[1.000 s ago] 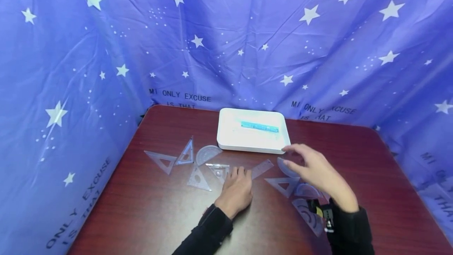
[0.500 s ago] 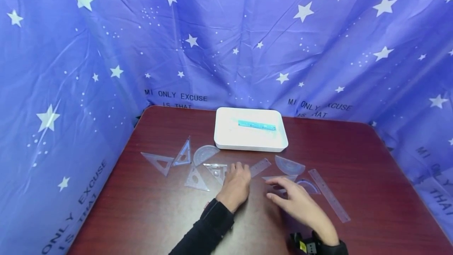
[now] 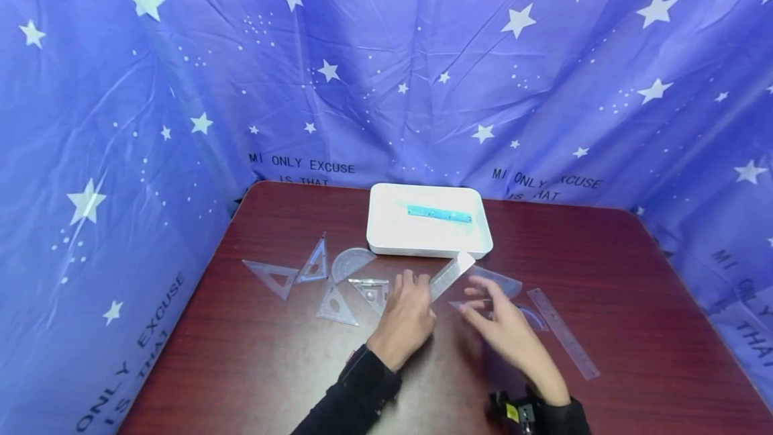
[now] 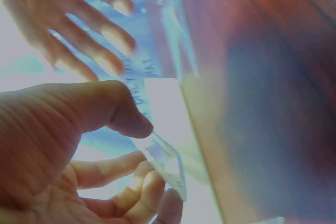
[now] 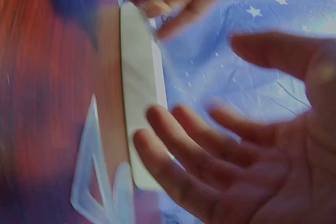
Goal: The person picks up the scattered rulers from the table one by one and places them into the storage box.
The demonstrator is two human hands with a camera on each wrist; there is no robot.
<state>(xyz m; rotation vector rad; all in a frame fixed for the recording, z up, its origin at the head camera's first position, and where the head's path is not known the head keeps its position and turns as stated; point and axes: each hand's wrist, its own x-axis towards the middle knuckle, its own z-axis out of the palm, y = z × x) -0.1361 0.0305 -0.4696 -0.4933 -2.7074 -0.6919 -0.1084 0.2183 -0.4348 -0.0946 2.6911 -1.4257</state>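
Observation:
My left hand [image 3: 403, 324] pinches a clear ruler [image 3: 451, 275] between thumb and fingers. The ruler points up and right, its far end overlapping the near edge of the white tray [image 3: 386, 240] in the head view. In the left wrist view, the thumb lies on one face of the clear ruler [image 4: 167, 163], with the fingers behind. My right hand [image 3: 510, 337] hovers to the right, fingers spread and slightly bent, with nothing in it. Below it, a clear set square [image 5: 84, 182] shows in the right wrist view. A blue ruler [image 3: 439, 214] lies in the tray.
Clear set squares [image 3: 336, 307] and a protractor [image 3: 352, 263] lie left of my hands. Right of them are another protractor [image 3: 501, 280], a blue-marked protractor [image 3: 536, 318] and a long clear ruler [image 3: 564, 334]. A starry blue curtain [image 3: 423, 86] hangs behind the table [image 3: 610, 254].
My right hand has come left and nearer from beside the tray's corner, showing the long ruler. The left hand has raised the clear ruler off the table.

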